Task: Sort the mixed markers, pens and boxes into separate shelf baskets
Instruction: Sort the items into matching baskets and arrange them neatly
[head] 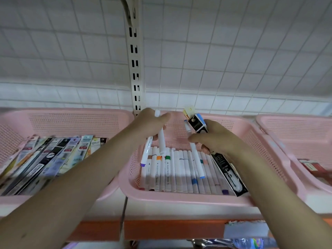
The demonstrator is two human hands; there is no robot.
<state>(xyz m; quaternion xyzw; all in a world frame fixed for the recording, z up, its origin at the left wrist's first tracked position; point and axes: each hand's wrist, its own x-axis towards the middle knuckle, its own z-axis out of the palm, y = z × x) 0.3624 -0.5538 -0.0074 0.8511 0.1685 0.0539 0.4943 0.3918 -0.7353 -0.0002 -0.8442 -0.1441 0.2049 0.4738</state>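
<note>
Three pink baskets sit side by side on the shelf, and the middle basket [179, 196] serves as the landmark. A row of white markers [181, 169] lies flat along its floor, caps toward the near rim, so this basket is evidently the one for markers.

Above its far left part, the left hand [152, 124] grips two white markers [161, 139], fingers curled round the barrels with the tips pointing down toward the row, apparently ready to be laid among their kind. Over its right part, the right hand [213, 139] holds a mixed bunch: a blue-capped marker [196, 160] and a long black packaged pen [228, 173] that slants down across the basket's right wall. Gathering both in one fist probably lets the odd item be lifted clear of the markers.

In the basket to the left of the middle one [71, 115], flat packaged pens [53, 155] are stacked leaning together, which looks like the black pack's proper home. In the basket to the right [294, 126], reddish boxes [312, 167] lie at the bottom.
</note>
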